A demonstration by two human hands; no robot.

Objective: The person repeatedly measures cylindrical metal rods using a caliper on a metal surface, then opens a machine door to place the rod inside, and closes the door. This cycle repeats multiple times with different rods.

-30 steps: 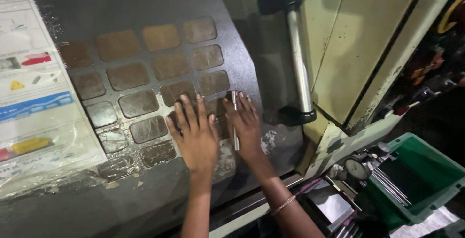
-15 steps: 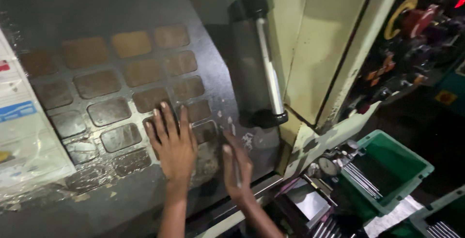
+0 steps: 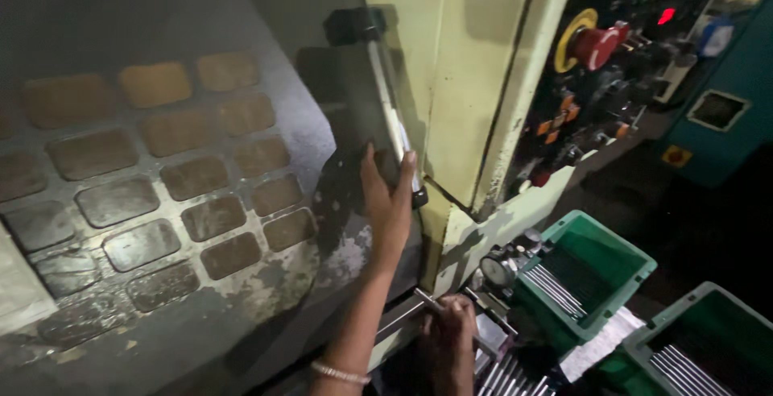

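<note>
1. Left hand (image 3: 389, 203) wrapped on the lower end of the door handle (image 3: 385, 98), thumb up one side and fingers curled round the bar; grasping it, though how tightly cannot be told.
2. Right hand (image 3: 448, 335) low at the machine's front edge, clenched on a thin metal rod (image 3: 424, 297) that pokes up and to the left out of the fist.
3. Handle upright on the right edge of the dark machine door (image 3: 201, 178), just beside the pale yellow frame (image 3: 467, 82); door patterned with rows of worn brown patches.
4. Judged as the step in hand: taking hold of the door by its handle, with the rod kept aside in the other fist.
5. Calls next, by the look of it, for a firm, steady pull along the door's track, fingers kept out of the gap at the frame, and the rod held clear of the edge.
6. Nearby on the right: a dial gauge (image 3: 497, 269), a green bin (image 3: 620, 243) with more rods lying in it, a second green bin (image 3: 708, 340), and a control panel (image 3: 612, 106) with a red stop button (image 3: 596, 45).
</note>
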